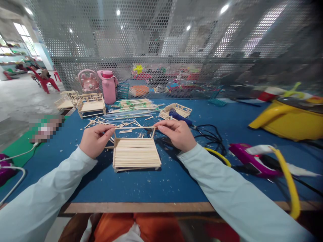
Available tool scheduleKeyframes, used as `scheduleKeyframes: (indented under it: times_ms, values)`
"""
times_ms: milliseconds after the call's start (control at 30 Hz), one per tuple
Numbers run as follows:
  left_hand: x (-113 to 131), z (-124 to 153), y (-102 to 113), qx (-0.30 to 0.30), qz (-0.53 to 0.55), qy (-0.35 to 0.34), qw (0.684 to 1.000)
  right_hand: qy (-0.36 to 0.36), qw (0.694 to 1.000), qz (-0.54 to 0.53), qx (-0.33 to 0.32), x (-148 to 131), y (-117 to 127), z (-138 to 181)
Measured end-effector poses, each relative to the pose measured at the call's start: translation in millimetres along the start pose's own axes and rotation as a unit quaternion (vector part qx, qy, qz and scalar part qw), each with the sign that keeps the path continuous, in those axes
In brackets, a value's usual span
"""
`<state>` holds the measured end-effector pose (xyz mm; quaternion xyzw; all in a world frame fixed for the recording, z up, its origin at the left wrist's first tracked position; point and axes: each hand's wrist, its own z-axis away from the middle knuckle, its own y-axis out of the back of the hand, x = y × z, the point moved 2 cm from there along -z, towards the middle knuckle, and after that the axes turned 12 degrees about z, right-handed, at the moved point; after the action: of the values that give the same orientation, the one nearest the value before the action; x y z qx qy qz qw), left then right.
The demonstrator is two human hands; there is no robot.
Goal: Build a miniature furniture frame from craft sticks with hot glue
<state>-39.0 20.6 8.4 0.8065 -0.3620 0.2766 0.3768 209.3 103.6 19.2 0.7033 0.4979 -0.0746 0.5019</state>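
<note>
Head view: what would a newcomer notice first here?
At centre on the blue table, the left hand and right hand pinch a thin wooden stick across two posts of a slatted stick platform. Small stick benches stand far left, by a pink bottle.

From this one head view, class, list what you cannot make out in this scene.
1. Head view: both ends of the thin stick, covered by the left hand and right hand.
2. Head view: items behind the perforated screen, blurred by its mesh.
3. Head view: the yellow casing, cut off by the right edge.
4. Head view: the purple object, cut off by the left edge.
</note>
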Motion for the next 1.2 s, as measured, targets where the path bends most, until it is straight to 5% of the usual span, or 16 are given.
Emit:
scheduleKeyframes:
  times_ms: [267,433,533,700,767,833,900,1000,1100,1200]
  values:
    - [7,0,0,0.015,0.003,-0.064,0.998,0.041,0.991,0.067,0.108,-15,7,4]
    - [50,25,11,0.111,-0.071,-0.183,0.974,0.148,0.957,0.177,0.174,-48,24,35]
    - [85,61,0,-0.008,-0.106,-0.271,0.957,0.261,0.935,0.191,0.148,-72,21,68]
    - [103,99,-32,-0.178,-0.017,-0.146,0.973,0.327,0.925,0.162,0.106,-96,9,105]
    - [98,96,-37,-0.206,0.050,-0.071,0.975,0.293,0.933,0.192,0.087,-86,14,105]
    - [91,87,-38,-0.211,0.131,0.026,0.968,0.179,0.943,0.269,0.074,-61,28,100]
    - [81,79,-39,-0.210,0.235,0.150,0.937,0.043,0.924,0.374,0.062,-29,47,95]
    - [72,75,-42,-0.201,0.403,0.296,0.843,-0.064,0.877,0.467,-0.096,14,66,93]
    - [70,77,-48,-0.175,0.496,0.324,0.786,-0.073,0.867,0.459,-0.180,29,72,95]
    - [71,78,-52,-0.166,0.520,0.322,0.774,-0.099,0.874,0.449,-0.158,24,74,97]
